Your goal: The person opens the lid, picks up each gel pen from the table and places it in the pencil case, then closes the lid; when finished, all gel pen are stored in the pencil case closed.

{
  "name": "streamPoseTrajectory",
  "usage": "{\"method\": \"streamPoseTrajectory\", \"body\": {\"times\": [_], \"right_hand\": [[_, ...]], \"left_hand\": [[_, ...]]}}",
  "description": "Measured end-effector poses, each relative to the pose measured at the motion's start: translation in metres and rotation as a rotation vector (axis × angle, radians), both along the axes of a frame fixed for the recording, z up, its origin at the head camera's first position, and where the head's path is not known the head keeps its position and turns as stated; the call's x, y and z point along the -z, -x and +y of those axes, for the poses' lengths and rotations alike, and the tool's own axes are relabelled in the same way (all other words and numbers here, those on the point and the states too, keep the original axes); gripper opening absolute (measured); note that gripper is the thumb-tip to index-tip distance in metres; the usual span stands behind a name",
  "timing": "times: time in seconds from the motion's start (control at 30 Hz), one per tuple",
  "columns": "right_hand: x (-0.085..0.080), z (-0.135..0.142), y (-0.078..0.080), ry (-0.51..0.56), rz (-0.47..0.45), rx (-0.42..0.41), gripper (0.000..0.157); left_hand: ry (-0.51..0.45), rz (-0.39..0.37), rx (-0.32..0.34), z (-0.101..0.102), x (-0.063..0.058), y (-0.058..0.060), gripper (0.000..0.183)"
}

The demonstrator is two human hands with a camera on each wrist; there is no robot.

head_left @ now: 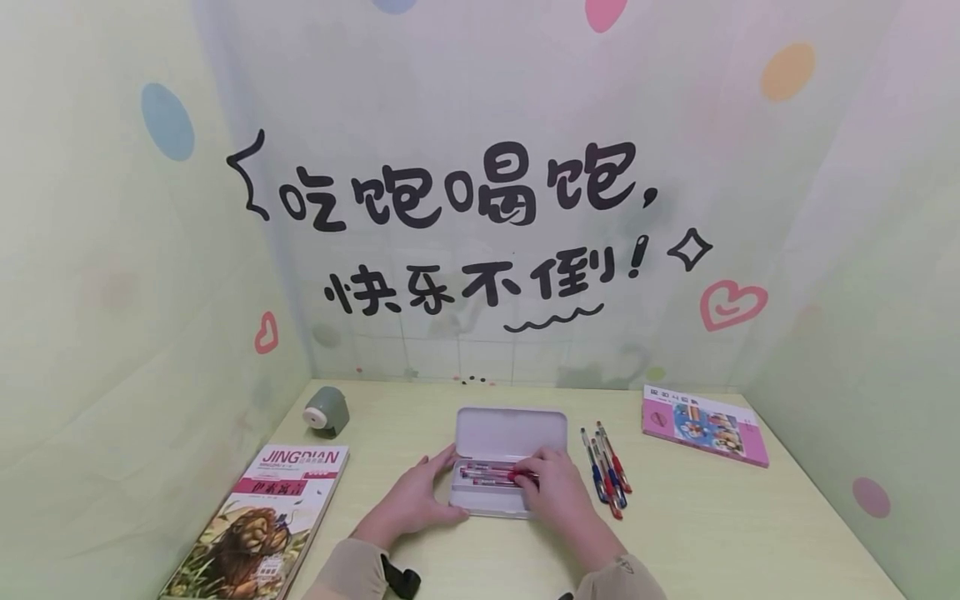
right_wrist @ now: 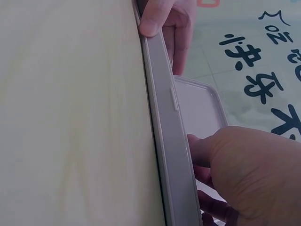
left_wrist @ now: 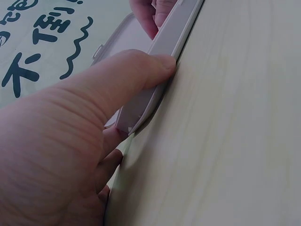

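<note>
An open pale pencil case point(head_left: 491, 502) lies on the table with its lid point(head_left: 512, 433) raised at the back. My left hand point(head_left: 415, 497) grips its left end, the thumb point(left_wrist: 160, 66) on the front wall and the other fingers around the side. Inside, several red gel pens point(head_left: 483, 475) lie lengthwise. My right hand point(head_left: 558, 492) reaches in from the right and pinches pens at their capped ends. In the right wrist view the case's front wall point(right_wrist: 171, 141) hides the pens and the fingertips.
Several red and blue gel pens point(head_left: 606, 467) lie loose right of the case. A grey pencil sharpener point(head_left: 327, 412) stands at the back left, behind a magazine point(head_left: 262, 525) with a lion cover. A pink-edged book point(head_left: 705, 423) lies at the back right. Printed cloth walls point(head_left: 480, 108) surround the table.
</note>
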State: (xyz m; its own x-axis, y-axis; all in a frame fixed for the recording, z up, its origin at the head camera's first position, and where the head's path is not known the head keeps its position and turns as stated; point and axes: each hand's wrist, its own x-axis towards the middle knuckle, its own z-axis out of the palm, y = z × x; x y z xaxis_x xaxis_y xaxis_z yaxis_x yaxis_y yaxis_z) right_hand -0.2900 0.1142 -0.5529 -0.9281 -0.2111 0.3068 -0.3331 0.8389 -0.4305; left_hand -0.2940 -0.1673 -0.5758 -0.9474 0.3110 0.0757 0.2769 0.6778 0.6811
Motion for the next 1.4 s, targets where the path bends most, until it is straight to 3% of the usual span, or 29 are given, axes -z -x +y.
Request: {"method": "streamPoseTrajectory", "body": {"times": [0.23, 0.7, 1.0, 1.4], "right_hand": [[-0.001, 0.015, 0.002, 0.102, 0.012, 0.068, 0.012], [0.001, 0.077, 0.005, 0.238, -0.053, 0.248, 0.038], [0.006, 0.102, 0.008, 0.210, -0.055, 0.344, 0.044], [0.003, 0.109, 0.005, 0.182, -0.150, 0.461, 0.045]], "left_hand": [[-0.001, 0.006, 0.002, 0.000, 0.001, 0.001, 0.126], [-0.003, -0.004, -0.005, 0.000, 0.000, 0.002, 0.126], [0.005, -0.027, -0.012, 0.001, 0.000, 0.002, 0.125], [-0.014, -0.035, -0.005, 0.000, -0.001, 0.003, 0.125]]}}
